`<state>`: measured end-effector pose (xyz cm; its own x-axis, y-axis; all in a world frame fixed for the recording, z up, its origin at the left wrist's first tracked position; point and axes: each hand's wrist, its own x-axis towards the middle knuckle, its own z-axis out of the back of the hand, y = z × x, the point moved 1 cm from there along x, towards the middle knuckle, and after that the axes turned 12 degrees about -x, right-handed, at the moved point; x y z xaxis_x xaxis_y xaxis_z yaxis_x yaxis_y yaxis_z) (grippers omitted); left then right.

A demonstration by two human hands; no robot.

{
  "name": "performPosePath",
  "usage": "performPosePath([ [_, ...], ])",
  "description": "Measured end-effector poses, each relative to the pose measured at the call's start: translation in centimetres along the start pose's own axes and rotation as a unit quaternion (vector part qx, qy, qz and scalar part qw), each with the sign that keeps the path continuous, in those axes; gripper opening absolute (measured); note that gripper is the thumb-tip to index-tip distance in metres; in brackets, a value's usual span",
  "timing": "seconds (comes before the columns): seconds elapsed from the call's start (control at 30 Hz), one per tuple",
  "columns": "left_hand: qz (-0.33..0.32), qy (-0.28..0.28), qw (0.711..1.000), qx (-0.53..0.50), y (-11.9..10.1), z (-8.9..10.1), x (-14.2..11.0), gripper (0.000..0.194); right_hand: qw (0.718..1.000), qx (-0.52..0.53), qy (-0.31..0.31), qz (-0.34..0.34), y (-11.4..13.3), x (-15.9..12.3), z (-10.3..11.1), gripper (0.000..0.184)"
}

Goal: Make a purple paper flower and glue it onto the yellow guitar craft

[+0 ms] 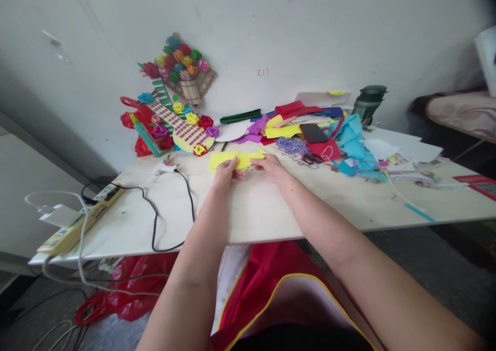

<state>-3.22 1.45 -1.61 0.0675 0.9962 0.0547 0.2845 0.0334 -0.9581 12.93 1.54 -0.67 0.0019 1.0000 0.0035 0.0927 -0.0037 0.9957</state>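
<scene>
A yellow paper piece [232, 159] lies on the pale table [271, 211] in front of me. My left hand [227, 173] pinches its near edge with fingers closed on it. My right hand [270, 165] grips the paper's right end, fingers curled on it. Both arms reach straight out from the near table edge.
A hot glue gun [165, 168] with a black cord lies left of the paper, a power strip [79, 219] at the far left. A paper-flower guitar [182, 129] leans on the wall. Coloured paper scraps [310, 124], scissors [313, 158], a phone [313, 132] and a dark jar [370, 103] are at right.
</scene>
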Motion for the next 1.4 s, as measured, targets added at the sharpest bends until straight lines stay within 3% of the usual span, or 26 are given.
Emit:
performPosePath([
  [0.1,0.000,-0.012,1.000,0.017,-0.2,0.0,-0.2,0.053,1.000,-0.001,-0.005,-0.008,0.0,0.1,0.1,0.023],
  [0.4,-0.053,0.050,0.997,0.029,-0.4,-0.7,-0.7,0.038,1.000,-0.010,0.026,0.002,-0.6,0.3,-0.1,0.029],
  [0.7,-0.044,0.048,0.998,0.009,-0.1,-0.3,-0.3,0.037,1.000,-0.019,0.024,0.005,-0.4,-0.1,-0.3,0.031],
  [1.03,-0.024,-0.058,0.996,-0.066,-0.3,0.6,0.4,0.055,1.000,0.004,0.000,-0.021,0.1,-0.1,-0.1,0.023],
  [1.2,-0.025,0.005,0.999,-0.046,-0.3,0.5,0.3,0.051,0.999,0.006,0.025,-0.021,-0.1,0.0,-0.1,0.018],
  [1.4,-0.087,0.065,0.994,-0.014,-0.8,-0.4,-0.7,0.057,0.999,0.020,0.034,-0.027,-0.3,0.1,-0.1,0.011],
])
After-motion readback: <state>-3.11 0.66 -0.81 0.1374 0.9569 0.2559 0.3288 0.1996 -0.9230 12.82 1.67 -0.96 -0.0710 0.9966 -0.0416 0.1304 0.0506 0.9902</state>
